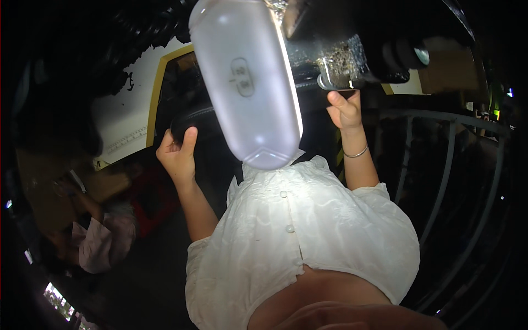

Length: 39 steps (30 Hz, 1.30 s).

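My left hand [177, 149] is closed around a black rubber grip [190, 118] at the end of a dark handlebar. My right hand [344, 110], with a thin silver bangle [356, 153] on the wrist, reaches up and curls its fingers around the other end of the bar [330, 82], beside shiny chrome parts [335, 58]. A pale, translucent capsule-shaped casing [247, 82] hangs close to the camera between my hands and hides the middle of the bar. My white buttoned blouse [297, 231] fills the lower centre.
A person in a pale pink shirt [102, 239] crouches at the lower left near brown cardboard [38, 187]. A curved grey metal railing [448, 165] runs along the right. Behind the bar stands a white wall with a yellow-edged opening [155, 93]. The surroundings are dark.
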Each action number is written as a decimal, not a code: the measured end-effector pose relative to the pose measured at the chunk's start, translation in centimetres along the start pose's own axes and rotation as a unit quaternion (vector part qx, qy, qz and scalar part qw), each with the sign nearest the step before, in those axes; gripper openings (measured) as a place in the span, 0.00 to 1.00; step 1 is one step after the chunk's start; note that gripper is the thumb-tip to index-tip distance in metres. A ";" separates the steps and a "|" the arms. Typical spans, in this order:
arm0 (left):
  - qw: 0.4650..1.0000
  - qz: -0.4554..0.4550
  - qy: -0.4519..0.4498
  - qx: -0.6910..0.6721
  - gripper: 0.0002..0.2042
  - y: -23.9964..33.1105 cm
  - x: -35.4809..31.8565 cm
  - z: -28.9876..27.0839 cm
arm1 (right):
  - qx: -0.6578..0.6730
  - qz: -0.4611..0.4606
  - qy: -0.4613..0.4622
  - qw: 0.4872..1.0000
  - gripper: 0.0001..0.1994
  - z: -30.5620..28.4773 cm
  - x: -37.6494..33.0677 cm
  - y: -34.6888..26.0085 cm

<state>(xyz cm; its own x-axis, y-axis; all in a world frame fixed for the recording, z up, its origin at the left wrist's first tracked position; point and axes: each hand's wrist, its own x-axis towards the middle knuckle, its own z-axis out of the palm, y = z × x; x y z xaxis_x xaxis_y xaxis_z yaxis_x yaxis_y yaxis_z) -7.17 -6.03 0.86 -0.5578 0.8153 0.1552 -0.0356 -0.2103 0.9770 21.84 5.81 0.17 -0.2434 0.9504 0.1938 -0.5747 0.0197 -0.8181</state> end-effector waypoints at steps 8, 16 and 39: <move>0.992 -0.101 -0.041 0.066 0.14 -3.1 -0.5 -6.0 | -0.149 0.034 -0.068 0.986 0.21 3.7 0.7 1.3; 0.909 -0.184 -0.278 0.251 0.12 -11.9 -3.2 -4.6 | -0.307 0.043 -0.170 0.935 0.28 5.2 3.0 0.2; 0.977 -0.094 -0.153 -0.117 0.12 -3.1 -1.3 10.3 | -0.278 0.296 -0.047 0.913 0.14 -11.1 -6.0 -0.5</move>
<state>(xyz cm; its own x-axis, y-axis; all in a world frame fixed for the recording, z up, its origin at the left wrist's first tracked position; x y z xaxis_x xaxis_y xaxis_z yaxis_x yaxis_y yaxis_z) 2.25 -0.90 -0.92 -0.2507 0.9669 0.0476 -0.3225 -0.1298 0.9376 32.23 3.50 -6.60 -0.4640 0.8149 -0.3473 0.1580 -0.3097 -0.9376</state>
